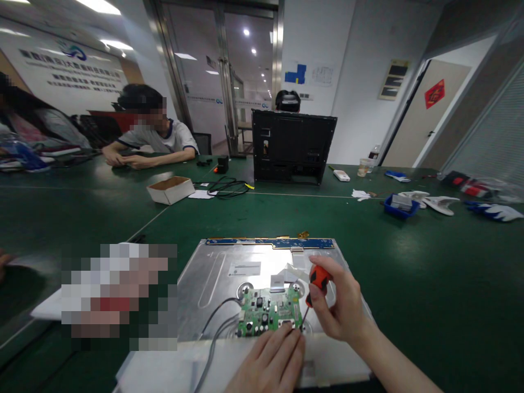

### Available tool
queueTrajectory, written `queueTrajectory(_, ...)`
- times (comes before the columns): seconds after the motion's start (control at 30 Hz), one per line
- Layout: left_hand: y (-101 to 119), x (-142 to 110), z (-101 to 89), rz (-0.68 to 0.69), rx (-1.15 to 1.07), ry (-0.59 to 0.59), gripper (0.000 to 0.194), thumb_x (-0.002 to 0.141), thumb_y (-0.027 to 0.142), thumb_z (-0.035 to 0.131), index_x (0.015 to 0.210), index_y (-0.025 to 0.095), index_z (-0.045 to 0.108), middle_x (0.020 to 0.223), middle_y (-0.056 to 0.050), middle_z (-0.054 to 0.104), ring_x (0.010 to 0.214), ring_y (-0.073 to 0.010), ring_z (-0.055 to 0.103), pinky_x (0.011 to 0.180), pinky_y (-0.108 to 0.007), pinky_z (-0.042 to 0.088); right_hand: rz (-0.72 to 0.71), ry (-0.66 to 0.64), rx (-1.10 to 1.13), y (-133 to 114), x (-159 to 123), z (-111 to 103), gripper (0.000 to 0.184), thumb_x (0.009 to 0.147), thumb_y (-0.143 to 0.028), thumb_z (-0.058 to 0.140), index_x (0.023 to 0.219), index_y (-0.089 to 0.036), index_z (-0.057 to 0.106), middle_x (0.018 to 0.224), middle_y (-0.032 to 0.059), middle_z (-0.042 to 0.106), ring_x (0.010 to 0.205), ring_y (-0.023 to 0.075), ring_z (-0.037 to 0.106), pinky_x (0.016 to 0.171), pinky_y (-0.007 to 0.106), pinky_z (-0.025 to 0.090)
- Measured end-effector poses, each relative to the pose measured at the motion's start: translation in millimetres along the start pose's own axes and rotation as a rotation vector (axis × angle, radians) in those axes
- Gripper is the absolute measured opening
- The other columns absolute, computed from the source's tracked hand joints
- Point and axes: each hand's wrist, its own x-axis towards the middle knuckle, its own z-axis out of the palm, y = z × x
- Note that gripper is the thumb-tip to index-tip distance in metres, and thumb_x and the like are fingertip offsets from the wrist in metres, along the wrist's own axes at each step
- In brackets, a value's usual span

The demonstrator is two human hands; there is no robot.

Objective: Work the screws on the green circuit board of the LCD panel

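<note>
A silver metal panel (213,273) lies flat on the green table in front of me, with a blue strip board along its far edge. A small green circuit board (270,311) sits on the panel with grey wires running off to the left. My right hand (339,305) is closed round an orange-handled screwdriver (317,281), whose tip points down at the board's right corner. My left hand (272,363) rests on the panel's near edge just below the board, fingers together and pressed flat, holding nothing I can see.
A black monitor housing (292,144) stands upright at the table's far side, a person's head behind it. A white cardboard box (171,189) and black cables (227,187) lie to the left. A blue tray (400,206) and white gloves (440,203) lie right. Another person leans on the table at far left.
</note>
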Motion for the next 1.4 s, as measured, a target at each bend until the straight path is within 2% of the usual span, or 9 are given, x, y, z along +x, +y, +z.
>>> queueTrajectory(0.2, 1.2, 0.5, -0.5, -0.009, 0.000, 0.007, 0.051, 0.112, 0.047, 0.032, 0.118, 0.011, 0.067, 0.117, -0.008, 0.071, 0.111, -0.0237, 0.060, 0.093, -0.033, 0.046, -0.024, 0.006, -0.026, 0.6, 0.3, 2.1, 0.033, 0.098, -0.021, 0.051, 0.130, -0.019, 0.048, 0.073, -0.0025, 0.060, 0.049, 0.0127, 0.052, 0.045, 0.025, 0.043)
queueTrajectory(0.5, 0.8, -3.3, 1.7, 0.010, -0.003, -0.037, 0.051, 0.108, 0.053, 0.042, 0.121, 0.011, 0.067, 0.118, -0.010, 0.070, 0.112, -0.0239, 0.059, 0.096, -0.032, 0.046, 0.022, 0.002, -0.095, 0.3, 0.8, 1.7, 0.032, 0.102, -0.029, 0.053, 0.133, -0.020, 0.050, 0.077, -0.0007, 0.059, 0.052, 0.0129, 0.051, 0.047, 0.027, 0.044)
queueTrajectory(0.77, 1.0, -3.2, 2.1, 0.002, 0.003, -0.014, 0.052, 0.109, 0.053, 0.039, 0.119, 0.011, 0.067, 0.118, -0.009, 0.070, 0.111, -0.0238, 0.060, 0.095, -0.032, 0.046, 0.048, 0.049, -0.049, 2.9, -5.2, 6.6, 0.035, 0.099, -0.025, 0.054, 0.132, -0.021, 0.043, 0.075, -0.0022, 0.062, 0.045, 0.0104, 0.049, 0.041, 0.023, 0.044)
queueTrajectory(1.03, 2.4, -4.4, 0.9, 0.001, 0.013, -0.037, 0.050, 0.108, 0.052, 0.042, 0.122, 0.011, 0.067, 0.119, -0.010, 0.070, 0.114, -0.0237, 0.058, 0.096, -0.032, 0.047, 0.027, 0.031, 0.079, -0.7, -0.1, 3.4, 0.037, 0.092, -0.013, 0.051, 0.128, -0.021, 0.044, 0.079, 0.0002, 0.059, 0.059, 0.0144, 0.058, 0.048, 0.023, 0.051)
queueTrajectory(1.13, 1.9, -4.1, 1.3, -0.006, -0.006, -0.011, 0.050, 0.110, 0.049, 0.037, 0.120, 0.011, 0.067, 0.118, -0.009, 0.070, 0.114, -0.0237, 0.058, 0.095, -0.033, 0.047, 0.008, 0.033, 0.094, -1.2, 2.0, 2.3, 0.040, 0.091, -0.011, 0.050, 0.129, -0.021, 0.046, 0.085, 0.0030, 0.059, 0.065, 0.0161, 0.059, 0.048, 0.024, 0.051)
queueTrajectory(1.27, 1.6, -3.8, 1.2, 0.009, -0.001, -0.026, 0.049, 0.108, 0.051, 0.043, 0.121, 0.010, 0.067, 0.118, -0.010, 0.070, 0.113, -0.0242, 0.059, 0.096, -0.032, 0.046, 0.016, 0.025, 0.059, -1.8, 1.9, 0.1, 0.041, 0.090, -0.010, 0.049, 0.130, -0.021, 0.050, 0.102, 0.0092, 0.060, 0.074, 0.0171, 0.061, 0.050, 0.025, 0.053)
queueTrajectory(1.4, 2.2, -4.1, 1.5, 0.005, 0.000, -0.048, 0.050, 0.107, 0.053, 0.045, 0.121, 0.011, 0.066, 0.119, -0.010, 0.070, 0.113, -0.0240, 0.060, 0.095, -0.032, 0.047, 0.003, 0.012, 0.078, -1.8, 1.6, -1.7, 0.039, 0.090, -0.012, 0.049, 0.128, -0.020, 0.050, 0.102, 0.0101, 0.059, 0.079, 0.0194, 0.062, 0.052, 0.027, 0.053)
